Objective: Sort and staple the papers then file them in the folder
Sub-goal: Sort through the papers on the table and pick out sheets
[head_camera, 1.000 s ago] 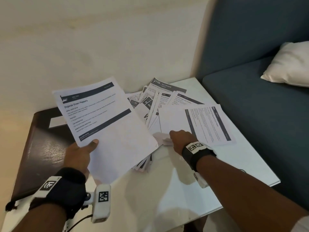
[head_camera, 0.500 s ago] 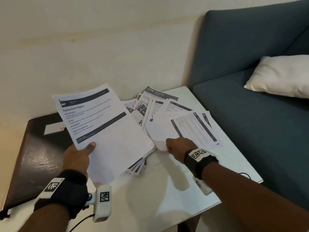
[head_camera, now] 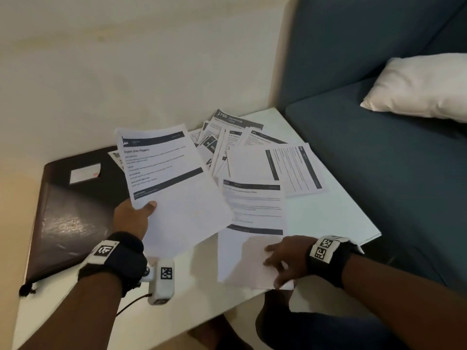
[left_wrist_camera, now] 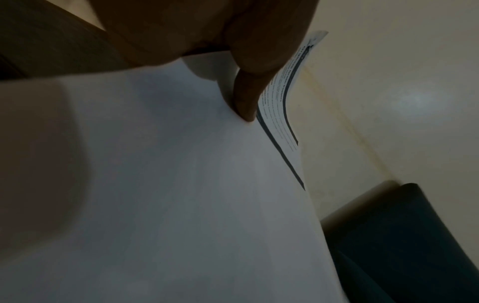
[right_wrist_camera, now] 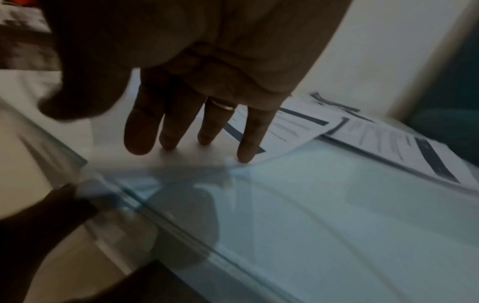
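Note:
My left hand [head_camera: 134,215] holds a sheet headed "Organic Green Peppers" [head_camera: 166,178] above the table, thumb [left_wrist_camera: 249,94] on top and fingers underneath. My right hand [head_camera: 283,258] lies with straight fingers [right_wrist_camera: 178,131] pressed flat on a printed sheet [head_camera: 250,223] at the table's front edge. Farther back, several more printed papers [head_camera: 242,142] lie fanned out in a loose pile. A dark brown folder [head_camera: 65,210] with a white label lies shut at the table's left. No stapler shows in any view.
The white glass-topped table [head_camera: 336,223] stands in a corner against a cream wall. A dark blue sofa [head_camera: 391,160] with a white cushion [head_camera: 424,84] adjoins its right side. The sheet under my right hand overhangs the table's front edge [right_wrist_camera: 181,215].
My right hand has dragged one sheet out of the pile toward the front edge of the table. The left hand keeps its sheet raised, a little nearer the pile.

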Demonstrator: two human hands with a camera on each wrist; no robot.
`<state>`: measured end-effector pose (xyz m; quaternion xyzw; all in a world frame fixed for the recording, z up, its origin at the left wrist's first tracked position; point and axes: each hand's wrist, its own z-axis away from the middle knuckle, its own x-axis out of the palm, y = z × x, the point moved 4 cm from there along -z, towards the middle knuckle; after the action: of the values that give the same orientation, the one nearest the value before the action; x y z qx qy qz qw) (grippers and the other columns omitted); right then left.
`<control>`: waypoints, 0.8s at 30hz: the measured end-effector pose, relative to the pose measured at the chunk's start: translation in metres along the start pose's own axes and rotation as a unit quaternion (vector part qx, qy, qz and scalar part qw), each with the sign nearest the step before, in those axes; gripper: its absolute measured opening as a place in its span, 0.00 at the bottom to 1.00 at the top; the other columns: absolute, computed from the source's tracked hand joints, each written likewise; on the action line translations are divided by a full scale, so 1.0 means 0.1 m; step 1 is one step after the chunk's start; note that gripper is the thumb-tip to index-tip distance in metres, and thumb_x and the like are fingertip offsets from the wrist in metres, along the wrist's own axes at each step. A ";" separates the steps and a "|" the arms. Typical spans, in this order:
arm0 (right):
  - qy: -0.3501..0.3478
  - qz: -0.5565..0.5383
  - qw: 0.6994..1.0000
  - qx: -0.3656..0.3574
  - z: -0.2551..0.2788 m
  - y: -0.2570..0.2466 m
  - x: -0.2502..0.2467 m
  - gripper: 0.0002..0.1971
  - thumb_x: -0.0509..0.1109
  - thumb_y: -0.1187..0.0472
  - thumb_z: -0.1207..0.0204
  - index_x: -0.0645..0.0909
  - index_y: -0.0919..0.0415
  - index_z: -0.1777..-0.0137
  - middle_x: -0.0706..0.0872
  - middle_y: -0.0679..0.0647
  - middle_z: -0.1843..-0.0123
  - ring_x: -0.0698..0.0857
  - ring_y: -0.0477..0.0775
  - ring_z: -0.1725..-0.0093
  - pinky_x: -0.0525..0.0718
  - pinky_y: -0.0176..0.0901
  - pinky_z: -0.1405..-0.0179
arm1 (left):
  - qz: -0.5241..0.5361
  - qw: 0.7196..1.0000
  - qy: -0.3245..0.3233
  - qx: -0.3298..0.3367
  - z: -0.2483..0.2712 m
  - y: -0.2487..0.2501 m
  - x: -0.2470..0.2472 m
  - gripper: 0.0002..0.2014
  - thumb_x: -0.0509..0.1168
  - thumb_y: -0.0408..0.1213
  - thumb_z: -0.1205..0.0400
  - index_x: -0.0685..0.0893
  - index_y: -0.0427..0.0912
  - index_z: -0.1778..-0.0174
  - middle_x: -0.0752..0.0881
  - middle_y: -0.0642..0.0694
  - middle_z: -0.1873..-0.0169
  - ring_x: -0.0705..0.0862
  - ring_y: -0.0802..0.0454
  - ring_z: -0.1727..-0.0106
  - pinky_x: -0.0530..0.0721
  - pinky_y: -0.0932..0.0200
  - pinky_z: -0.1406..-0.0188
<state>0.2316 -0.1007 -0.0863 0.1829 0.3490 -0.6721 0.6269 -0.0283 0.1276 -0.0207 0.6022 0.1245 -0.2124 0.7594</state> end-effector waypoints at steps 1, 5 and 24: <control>0.032 -0.046 0.998 0.040 0.01 0.05 -0.04 0.22 0.68 0.36 0.24 0.86 0.54 0.44 0.81 0.52 0.28 0.82 0.59 0.35 0.78 0.47 0.38 | -0.016 1.000 -0.002 0.001 -0.02 -0.03 -0.01 0.14 0.67 0.33 0.16 0.82 0.35 0.35 0.84 0.39 0.41 0.80 0.43 0.46 0.76 0.49 0.43; 0.225 -0.167 0.938 0.206 -0.13 0.33 -0.21 0.17 0.68 0.38 0.23 0.77 0.52 0.52 0.83 0.54 0.44 0.80 0.56 0.46 0.76 0.44 0.51 | -0.046 0.999 -0.004 -0.014 -0.09 -0.19 -0.10 0.14 0.67 0.32 0.15 0.81 0.32 0.35 0.84 0.35 0.38 0.78 0.42 0.47 0.75 0.48 0.44; 0.263 -0.289 0.796 0.461 -0.22 0.79 -0.11 0.43 0.78 0.35 0.37 0.64 0.53 0.28 0.67 0.60 0.32 0.71 0.66 0.30 0.77 0.63 0.37 | -0.057 0.990 -0.131 -0.019 -0.04 -0.30 0.19 0.15 0.68 0.32 0.17 0.82 0.38 0.33 0.87 0.40 0.42 0.84 0.37 0.40 0.79 0.37 0.33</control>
<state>0.3059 -0.0755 -0.1128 0.5108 0.1859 -0.8295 0.1286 -0.0257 0.1223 -0.0555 0.5465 0.0623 -0.3294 0.7675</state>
